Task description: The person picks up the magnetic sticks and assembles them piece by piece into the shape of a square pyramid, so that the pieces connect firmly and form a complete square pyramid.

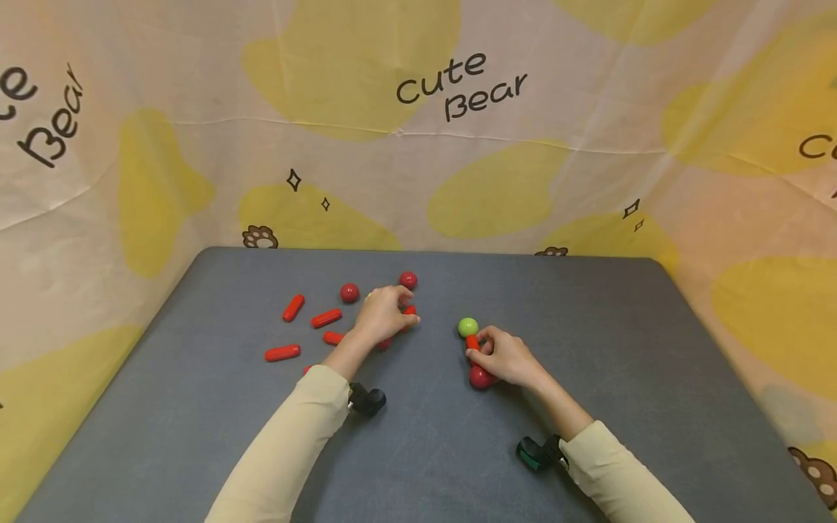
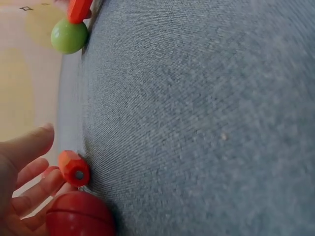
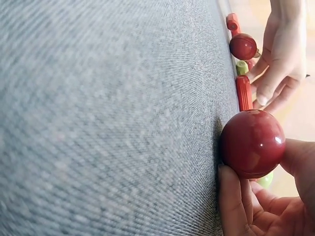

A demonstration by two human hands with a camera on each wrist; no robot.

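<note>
In the head view my right hand [image 1: 506, 356] pinches a red stick [image 1: 473, 346] between thumb and fingers. A light green ball [image 1: 467, 327] sits at the stick's far end, and a dark red ball [image 1: 480, 377] at its near end. In the right wrist view that red ball [image 3: 253, 143] is large, right by the fingertips. My left hand [image 1: 382, 314] reaches over another red stick [image 1: 410, 311], fingers spread around it. The left wrist view shows this stick [image 2: 74, 168] with a metal dot in its end, thumb apart from it, a red ball [image 2: 81, 216] beside it.
Several loose red sticks [image 1: 282, 353] lie on the grey table [image 1: 418, 465] to the left. Red balls [image 1: 349, 293] rest at the back, one [image 1: 408, 280] just beyond the left hand. A green stick [image 3: 241, 68] shows in the right wrist view. Printed cloth [image 1: 366, 160] surrounds the table.
</note>
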